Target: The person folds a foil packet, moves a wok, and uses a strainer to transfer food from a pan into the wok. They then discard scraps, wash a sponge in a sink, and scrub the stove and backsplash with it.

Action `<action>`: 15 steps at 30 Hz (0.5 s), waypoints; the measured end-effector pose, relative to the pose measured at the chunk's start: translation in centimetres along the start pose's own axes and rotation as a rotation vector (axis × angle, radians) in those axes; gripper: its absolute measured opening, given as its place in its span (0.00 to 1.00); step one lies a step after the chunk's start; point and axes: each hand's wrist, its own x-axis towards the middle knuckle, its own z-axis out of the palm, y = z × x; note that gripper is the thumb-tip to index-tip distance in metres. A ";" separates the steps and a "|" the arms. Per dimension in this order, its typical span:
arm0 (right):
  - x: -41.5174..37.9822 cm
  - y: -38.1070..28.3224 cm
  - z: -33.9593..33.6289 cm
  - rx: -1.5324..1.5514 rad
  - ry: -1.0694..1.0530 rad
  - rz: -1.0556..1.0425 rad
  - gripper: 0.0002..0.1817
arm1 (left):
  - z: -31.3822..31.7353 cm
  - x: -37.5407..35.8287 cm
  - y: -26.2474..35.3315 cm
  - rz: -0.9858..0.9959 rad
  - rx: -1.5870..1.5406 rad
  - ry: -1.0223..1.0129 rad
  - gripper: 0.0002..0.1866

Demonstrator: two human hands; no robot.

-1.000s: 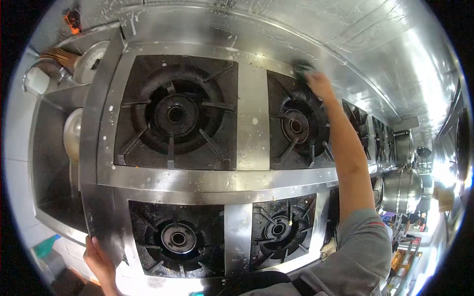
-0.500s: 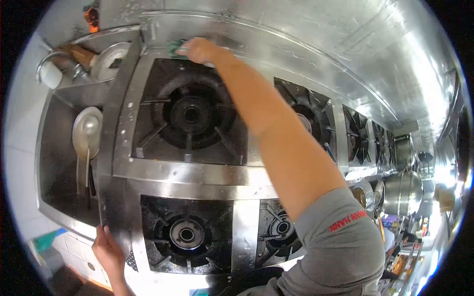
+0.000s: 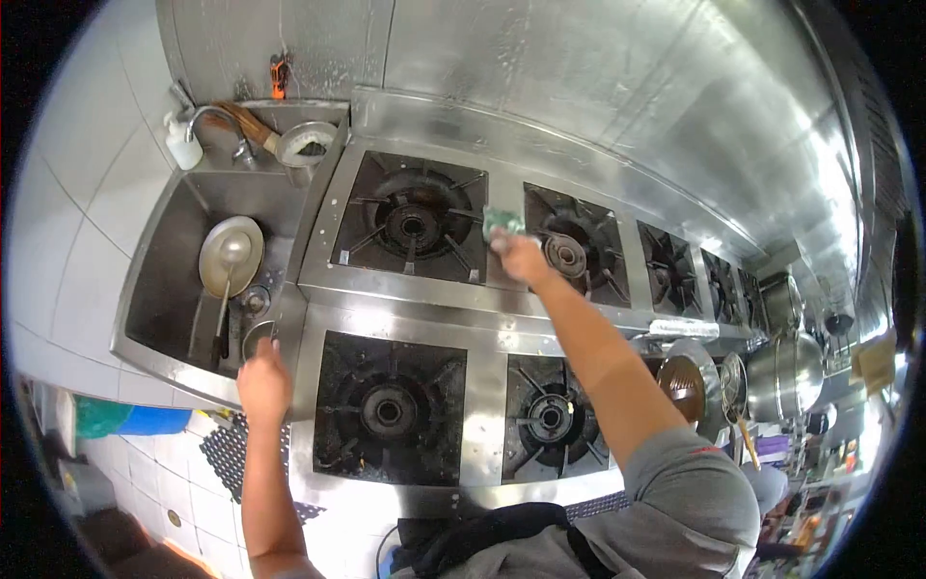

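Observation:
My right hand (image 3: 521,259) is closed around a green scrubbing pad (image 3: 503,222), on the steel strip between two rear gas burners. The rear left burner (image 3: 413,225) lies to the left of the pad, and another rear burner (image 3: 565,253) is just right of it. My left hand (image 3: 263,381) is closed on the sink's edge (image 3: 289,372) at the front corner beside the stove; its fingertips are partly hidden. Just beyond those fingers, a round metal rim (image 3: 253,336) shows inside the sink.
In the sink (image 3: 159,289) a ladle (image 3: 228,285) rests on an oval metal dish (image 3: 217,261). A faucet (image 3: 217,114), soap bottle (image 3: 183,143) and metal pot (image 3: 304,154) stand behind. Front burners (image 3: 389,412) lie nearest me; pots (image 3: 786,372) stand at right.
My right hand has moved with the pad from behind the rear left burner to the strip on its right. The view has shifted, showing more sink and floor; my left hand stays near the sink edge.

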 end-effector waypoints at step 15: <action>-16.0 -9.3 -4.0 1.450 0.484 0.546 0.18 | 0.0 -0.4 -0.7 -0.016 -0.018 -0.072 0.18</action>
